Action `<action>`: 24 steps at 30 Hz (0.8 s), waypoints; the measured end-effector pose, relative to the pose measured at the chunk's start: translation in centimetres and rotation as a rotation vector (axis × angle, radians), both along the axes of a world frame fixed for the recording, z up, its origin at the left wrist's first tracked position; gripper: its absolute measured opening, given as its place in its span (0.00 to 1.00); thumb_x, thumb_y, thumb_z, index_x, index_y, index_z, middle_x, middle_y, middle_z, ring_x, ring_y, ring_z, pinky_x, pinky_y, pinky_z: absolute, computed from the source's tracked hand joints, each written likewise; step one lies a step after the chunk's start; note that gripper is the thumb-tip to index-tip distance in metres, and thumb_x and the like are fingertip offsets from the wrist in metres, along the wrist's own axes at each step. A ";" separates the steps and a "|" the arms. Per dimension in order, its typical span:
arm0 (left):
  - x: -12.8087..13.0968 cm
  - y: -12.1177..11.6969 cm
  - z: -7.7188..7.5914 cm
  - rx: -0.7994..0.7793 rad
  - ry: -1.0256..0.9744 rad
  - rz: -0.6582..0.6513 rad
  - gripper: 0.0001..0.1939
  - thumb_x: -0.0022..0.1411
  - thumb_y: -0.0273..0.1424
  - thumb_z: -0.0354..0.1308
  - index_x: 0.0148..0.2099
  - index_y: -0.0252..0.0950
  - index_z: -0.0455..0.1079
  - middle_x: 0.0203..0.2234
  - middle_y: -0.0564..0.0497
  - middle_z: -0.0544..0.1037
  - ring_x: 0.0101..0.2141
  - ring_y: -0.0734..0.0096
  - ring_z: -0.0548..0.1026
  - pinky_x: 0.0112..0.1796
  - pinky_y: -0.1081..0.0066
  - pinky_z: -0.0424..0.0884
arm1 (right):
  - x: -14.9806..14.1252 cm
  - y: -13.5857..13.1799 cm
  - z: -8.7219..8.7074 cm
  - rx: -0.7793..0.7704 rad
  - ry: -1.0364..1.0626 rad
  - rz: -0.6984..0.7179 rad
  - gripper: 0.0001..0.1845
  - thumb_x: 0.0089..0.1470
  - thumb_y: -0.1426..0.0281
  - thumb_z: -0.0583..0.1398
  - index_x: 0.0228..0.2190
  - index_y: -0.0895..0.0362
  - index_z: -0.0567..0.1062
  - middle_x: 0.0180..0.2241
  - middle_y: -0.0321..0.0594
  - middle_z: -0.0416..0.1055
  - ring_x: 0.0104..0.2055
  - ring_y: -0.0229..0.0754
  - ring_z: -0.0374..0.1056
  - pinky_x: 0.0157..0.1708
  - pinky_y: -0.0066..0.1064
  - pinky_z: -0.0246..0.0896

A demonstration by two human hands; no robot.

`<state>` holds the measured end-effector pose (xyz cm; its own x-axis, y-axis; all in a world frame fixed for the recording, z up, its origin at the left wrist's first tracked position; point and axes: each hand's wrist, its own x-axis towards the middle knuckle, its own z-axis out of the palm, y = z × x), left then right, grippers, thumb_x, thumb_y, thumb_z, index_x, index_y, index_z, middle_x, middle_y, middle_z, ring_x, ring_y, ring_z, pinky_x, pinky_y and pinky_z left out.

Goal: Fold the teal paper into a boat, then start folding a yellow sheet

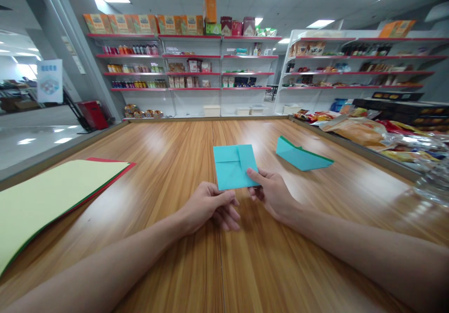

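Wooden tabletop (168, 163), blue paper (229, 175) above left hand (212, 205).

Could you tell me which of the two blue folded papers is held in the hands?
The flat squarish one; the other lies beyond the right hand.

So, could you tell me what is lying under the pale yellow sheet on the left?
Under the pale yellow sheet, a thin edge of green paper and a wider red border show. Whatever else lies beneath is covered.
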<state>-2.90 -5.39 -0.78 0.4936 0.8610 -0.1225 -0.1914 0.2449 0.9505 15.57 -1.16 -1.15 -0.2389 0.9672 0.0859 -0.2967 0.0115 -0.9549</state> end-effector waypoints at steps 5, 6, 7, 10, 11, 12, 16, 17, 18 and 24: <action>0.0 0.1 0.0 0.059 0.069 0.005 0.25 0.56 0.50 0.56 0.26 0.29 0.68 0.13 0.47 0.74 0.09 0.74 0.69 0.10 0.80 0.61 | 0.2 -0.3 -0.3 0.091 -0.087 0.022 0.20 0.48 0.56 0.64 0.22 0.59 0.69 0.15 0.32 0.62 0.14 0.31 0.57 0.12 0.23 0.51; 0.1 0.1 0.0 0.087 0.143 0.031 0.26 0.56 0.51 0.55 0.25 0.30 0.66 0.11 0.47 0.74 0.08 0.75 0.67 0.09 0.81 0.59 | 0.2 -0.3 -0.3 0.129 -0.120 0.000 0.20 0.49 0.56 0.64 0.22 0.59 0.69 0.14 0.32 0.62 0.14 0.31 0.57 0.12 0.23 0.51; 0.2 0.1 0.0 0.112 0.214 0.059 0.26 0.57 0.51 0.55 0.24 0.31 0.65 0.11 0.47 0.73 0.07 0.75 0.66 0.08 0.81 0.57 | 0.3 -0.4 -0.3 0.174 -0.156 -0.032 0.19 0.50 0.56 0.63 0.22 0.59 0.69 0.14 0.32 0.62 0.14 0.32 0.57 0.11 0.23 0.50; 0.2 -0.1 0.2 0.136 0.304 0.101 0.27 0.56 0.53 0.54 0.24 0.33 0.64 0.11 0.47 0.74 0.07 0.74 0.67 0.07 0.80 0.56 | 0.3 -0.7 -0.1 0.287 -0.243 -0.121 0.19 0.52 0.56 0.61 0.21 0.58 0.68 0.12 0.31 0.61 0.13 0.32 0.56 0.10 0.24 0.49; 0.1 -0.2 0.3 0.133 0.290 0.079 0.27 0.55 0.53 0.54 0.24 0.32 0.64 0.11 0.47 0.73 0.07 0.74 0.66 0.08 0.80 0.56 | 0.3 -0.9 0.0 0.288 -0.247 -0.123 0.19 0.52 0.56 0.61 0.21 0.58 0.68 0.12 0.31 0.60 0.12 0.32 0.55 0.10 0.24 0.48; 0.0 -0.2 0.3 0.130 0.267 0.038 0.27 0.55 0.54 0.54 0.24 0.32 0.65 0.11 0.47 0.73 0.07 0.74 0.66 0.08 0.79 0.56 | 0.3 -1.0 0.2 0.266 -0.239 -0.109 0.20 0.52 0.56 0.61 0.20 0.58 0.68 0.12 0.31 0.60 0.12 0.32 0.54 0.09 0.23 0.46; -0.6 -0.2 0.3 0.156 0.178 -0.068 0.28 0.56 0.53 0.55 0.23 0.30 0.69 0.11 0.46 0.73 0.09 0.75 0.67 0.12 0.78 0.61 | 0.5 -0.9 0.6 0.113 -0.170 -0.012 0.21 0.48 0.53 0.63 0.20 0.57 0.67 0.10 0.28 0.56 0.10 0.30 0.49 0.08 0.22 0.39; -0.7 -0.1 0.2 0.146 0.145 -0.039 0.28 0.56 0.53 0.55 0.23 0.29 0.69 0.12 0.45 0.74 0.11 0.73 0.69 0.14 0.77 0.63 | 0.6 -0.8 0.6 0.098 -0.163 0.005 0.21 0.47 0.53 0.64 0.20 0.57 0.67 0.11 0.28 0.55 0.10 0.29 0.49 0.08 0.22 0.38; -0.7 0.1 0.0 0.131 0.106 0.017 0.28 0.56 0.52 0.56 0.24 0.29 0.69 0.14 0.45 0.74 0.13 0.71 0.71 0.15 0.76 0.65 | 0.7 -0.7 0.5 0.095 -0.165 0.020 0.21 0.46 0.54 0.64 0.21 0.58 0.68 0.11 0.27 0.55 0.10 0.29 0.49 0.08 0.22 0.37; -0.2 0.9 -1.1 0.154 -0.063 0.356 0.18 0.53 0.41 0.65 0.35 0.30 0.72 0.25 0.47 0.77 0.22 0.71 0.74 0.22 0.73 0.71 | 0.5 -0.6 0.0 0.048 -0.153 0.067 0.21 0.46 0.55 0.65 0.20 0.59 0.68 0.13 0.29 0.57 0.11 0.29 0.51 0.08 0.22 0.38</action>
<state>-3.10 -4.47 -1.89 0.1632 0.9857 0.0427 -0.2981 0.0080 0.9545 16.10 -1.74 -1.15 -0.3169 0.9442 0.0895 -0.1497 0.0434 -0.9878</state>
